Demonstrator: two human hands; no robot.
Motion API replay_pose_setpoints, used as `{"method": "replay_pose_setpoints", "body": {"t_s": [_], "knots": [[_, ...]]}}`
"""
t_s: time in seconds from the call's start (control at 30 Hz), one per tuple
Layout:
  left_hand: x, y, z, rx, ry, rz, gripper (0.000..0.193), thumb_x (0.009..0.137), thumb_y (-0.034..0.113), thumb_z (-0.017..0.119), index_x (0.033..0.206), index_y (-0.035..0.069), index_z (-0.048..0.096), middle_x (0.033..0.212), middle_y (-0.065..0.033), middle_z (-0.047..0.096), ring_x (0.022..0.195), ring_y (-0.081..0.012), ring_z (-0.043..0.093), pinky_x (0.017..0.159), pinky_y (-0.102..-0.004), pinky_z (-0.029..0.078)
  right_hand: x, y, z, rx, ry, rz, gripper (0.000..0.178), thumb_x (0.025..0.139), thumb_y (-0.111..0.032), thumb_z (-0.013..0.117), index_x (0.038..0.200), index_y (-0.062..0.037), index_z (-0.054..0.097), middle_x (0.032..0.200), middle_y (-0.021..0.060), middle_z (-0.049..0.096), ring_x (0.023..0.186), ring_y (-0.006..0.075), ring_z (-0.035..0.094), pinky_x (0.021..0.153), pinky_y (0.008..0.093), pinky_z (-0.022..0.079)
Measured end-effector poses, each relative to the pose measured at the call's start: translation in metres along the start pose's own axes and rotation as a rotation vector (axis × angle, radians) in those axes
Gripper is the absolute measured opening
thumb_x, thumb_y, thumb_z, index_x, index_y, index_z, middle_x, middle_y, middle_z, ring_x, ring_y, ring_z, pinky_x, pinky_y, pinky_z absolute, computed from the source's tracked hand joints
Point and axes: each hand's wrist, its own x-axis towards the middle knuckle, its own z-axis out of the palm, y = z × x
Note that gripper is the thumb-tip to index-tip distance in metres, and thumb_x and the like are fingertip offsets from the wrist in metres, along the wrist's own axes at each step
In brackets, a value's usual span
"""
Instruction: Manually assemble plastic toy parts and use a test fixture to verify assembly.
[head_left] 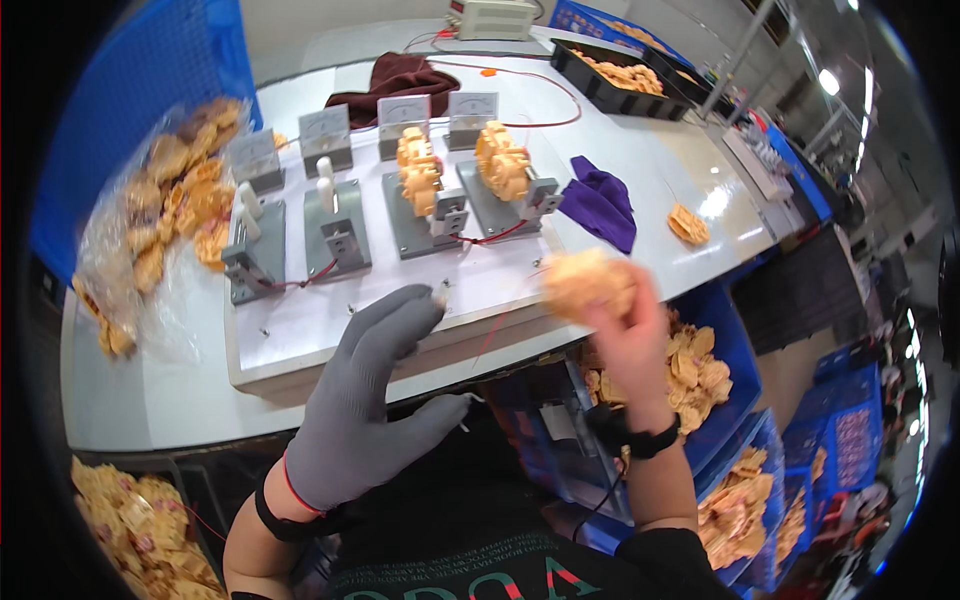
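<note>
My right hand (637, 345) grips a round yellow-orange plastic part (578, 285), smeared by motion, above the front right of a white test board (400, 335). Thin red wire trails near it. In a grey glove, my left hand (365, 410) is open over the board's front edge, thumb and fingers apart, holding nothing. Grey metal fixtures stand in a row on the board. On the two right-hand ones sit similar yellow-orange parts, one part (418, 172) left of the other part (502, 162). The left-hand fixture (262, 250) and its neighbour (338, 225) show bare white pegs.
Dial meters (403, 125) line the back of the board. A purple cloth (600, 203) and a loose part (688, 225) lie to the right, a dark red cloth (395, 88) behind. A plastic bag of parts (150, 230) is at left. Blue bins (735, 345) hold parts below the table.
</note>
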Motion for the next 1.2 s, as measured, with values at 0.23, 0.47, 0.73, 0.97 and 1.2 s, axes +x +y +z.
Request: {"method": "replay_pose_setpoints", "body": {"t_s": [0.23,0.47,0.73,0.97,1.2], "knots": [[-0.038,-0.049,-0.043,0.705,0.239,0.208,0.054,0.07,-0.003,0.074,0.12,0.01,0.06,0.12,-0.0113,0.059,0.109,-0.0326,0.058,0.092,-0.0421,0.046,0.082,0.132,-0.123,-0.12,0.256,0.386,0.038,0.099,-0.032,0.059,0.117,0.0014,0.058,0.098,0.0027,0.066,0.08,0.0123,0.062,0.069,0.0271,0.051],[-0.06,-0.074,-0.048,1.043,0.339,0.054,0.036,0.082,0.015,0.069,0.118,0.016,0.064,0.12,-0.0062,0.059,0.118,-0.0307,0.053,0.112,-0.0497,0.031,0.114,0.187,-0.158,-0.846,0.17,0.32,0.049,0.1,-0.043,0.055,0.106,0.0053,0.064,0.085,0.0102,0.064,0.082,0.018,0.062,0.074,0.0339,0.05],[-0.069,-0.097,-0.049,1.266,0.324,0.065,0.032,0.094,0.038,0.054,0.117,0.019,0.067,0.123,-0.0035,0.06,0.12,-0.0261,0.053,0.117,-0.0495,0.023,0.046,-0.013,0.037,-0.431,-0.329,-0.213,0.015,0.091,-0.014,0.067,0.102,-0.0046,0.067,0.096,0.0081,0.066,0.094,0.022,0.061,0.083,0.0349,0.046],[-0.067,-0.098,-0.044,1.265,0.305,0.076,0.03,0.095,0.038,0.052,0.114,0.019,0.064,0.121,-0.004,0.06,0.118,-0.0264,0.054,0.115,-0.0494,0.026,0.051,0.004,0.084,-0.413,-0.423,-0.416,0.009,0.085,-0.009,0.071,0.092,-0.0049,0.068,0.086,0.0075,0.064,0.083,0.0278,0.059,0.077,0.038,0.045],[-0.073,-0.099,-0.047,1.277,0.306,0.068,0.031,0.096,0.039,0.05,0.115,0.019,0.064,0.122,-0.0037,0.06,0.119,-0.0266,0.053,0.114,-0.0496,0.026,0.054,-0.001,0.087,-0.316,-0.456,-0.319,0.008,0.083,-0.006,0.072,0.09,-0.0047,0.068,0.083,0.0068,0.064,0.08,0.0269,0.059,0.074,0.0366,0.044]]}}
